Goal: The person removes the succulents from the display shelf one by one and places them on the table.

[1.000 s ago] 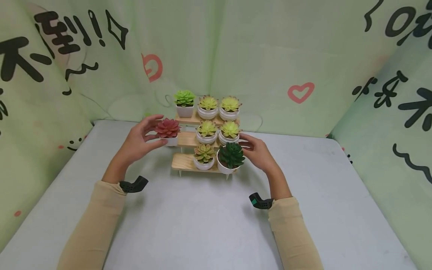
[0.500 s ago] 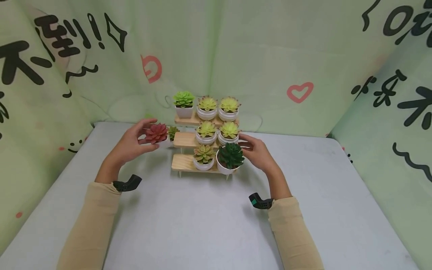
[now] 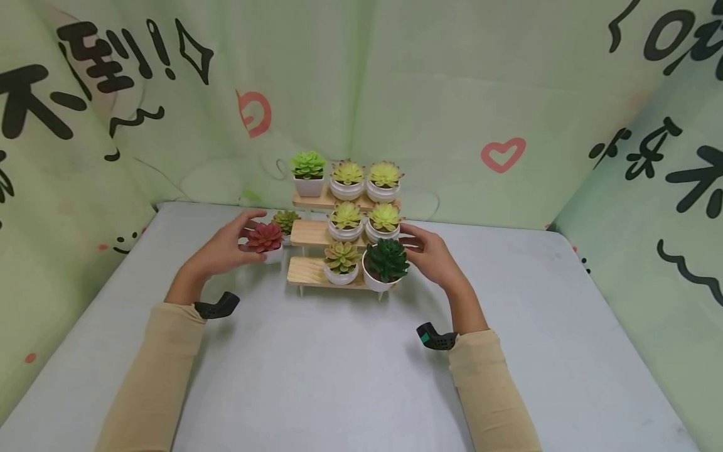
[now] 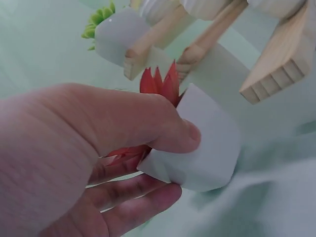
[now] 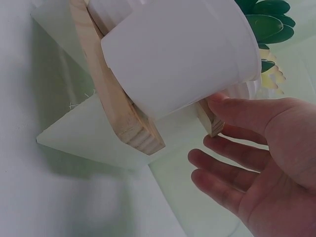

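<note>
My left hand [image 3: 223, 248] holds a red artificial succulent [image 3: 265, 237] in a white pot [image 4: 207, 143], thumb on one side and fingers on the other. It is low over the table, left of a three-tier wooden plant stand [image 3: 307, 233]; whether its base touches the table I cannot tell. At the stand's right end is my right hand [image 3: 430, 254], its thumb and forefinger about the end of the middle shelf [image 5: 212, 121]. Close by, a dark green succulent [image 3: 386, 260] in a larger white pot [image 5: 182, 54] stands on the bottom shelf.
Behind the red plant, a small green succulent [image 3: 286, 221] stands on the white table [image 3: 339, 376]. The top shelf bears a bright green succulent [image 3: 308, 166] and two yellow-green ones. Two yellow-green plants share the middle shelf. A yellowish succulent [image 3: 341, 257] is on the bottom shelf.
My left hand has moved the red succulent left, away from the stand's middle shelf, and then lower. The green succulent behind it has come into sight. My right hand stays where it was.
</note>
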`<action>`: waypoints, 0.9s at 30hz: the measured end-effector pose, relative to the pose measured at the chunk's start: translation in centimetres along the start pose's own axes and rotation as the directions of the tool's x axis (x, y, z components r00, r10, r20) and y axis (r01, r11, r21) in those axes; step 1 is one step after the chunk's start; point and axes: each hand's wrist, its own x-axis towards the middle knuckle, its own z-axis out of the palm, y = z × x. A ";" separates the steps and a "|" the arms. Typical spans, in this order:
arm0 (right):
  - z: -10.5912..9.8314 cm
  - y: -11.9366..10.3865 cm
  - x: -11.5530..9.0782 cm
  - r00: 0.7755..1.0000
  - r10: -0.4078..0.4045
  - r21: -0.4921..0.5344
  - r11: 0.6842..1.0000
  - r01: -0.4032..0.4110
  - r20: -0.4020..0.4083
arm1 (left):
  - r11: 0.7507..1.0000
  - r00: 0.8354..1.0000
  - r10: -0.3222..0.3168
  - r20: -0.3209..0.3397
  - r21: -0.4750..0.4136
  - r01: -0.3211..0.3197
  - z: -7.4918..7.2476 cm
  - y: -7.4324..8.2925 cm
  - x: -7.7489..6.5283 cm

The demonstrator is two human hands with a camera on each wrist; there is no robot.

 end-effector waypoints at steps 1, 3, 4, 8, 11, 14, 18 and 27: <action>0.0 0.0 0.0 1.000 0.000 -0.001 1.000 0.000 0.001 | 1.000 1.000 -0.004 0.011 0.004 0.004 0.1 -0.1 0.1; 0.0 0.0 -0.1 1.000 0.000 -0.003 1.000 0.000 0.000 | 1.000 0.999 -0.010 0.032 0.006 0.010 0.2 -0.4 0.1; 0.0 -0.1 -0.1 1.000 0.000 -0.001 1.000 0.000 0.000 | 1.000 0.999 -0.012 0.039 0.007 0.012 0.2 -0.5 0.1; -0.1 -0.1 0.0 1.000 0.002 0.004 1.000 -0.002 -0.004 | 1.000 0.999 -0.018 0.050 0.006 0.018 0.4 -0.8 0.2; -0.1 -0.1 0.0 1.000 0.004 0.003 1.000 -0.004 -0.003 | 0.999 0.998 -0.032 0.052 0.021 0.031 0.5 -0.9 0.3; -0.1 -0.1 -0.1 1.000 0.011 0.009 1.000 -0.011 0.000 | 0.998 0.997 -0.047 0.058 0.038 0.045 0.7 -1.0 0.5; -0.1 -0.1 -0.1 1.000 0.014 0.017 1.000 -0.014 0.002 | 0.997 0.997 -0.058 0.059 0.046 0.055 1.1 -1.3 0.7; 0.0 0.1 0.0 1.000 0.006 0.010 1.000 -0.006 0.001 | 0.998 0.996 -0.059 0.064 0.030 0.058 1.9 -1.4 0.8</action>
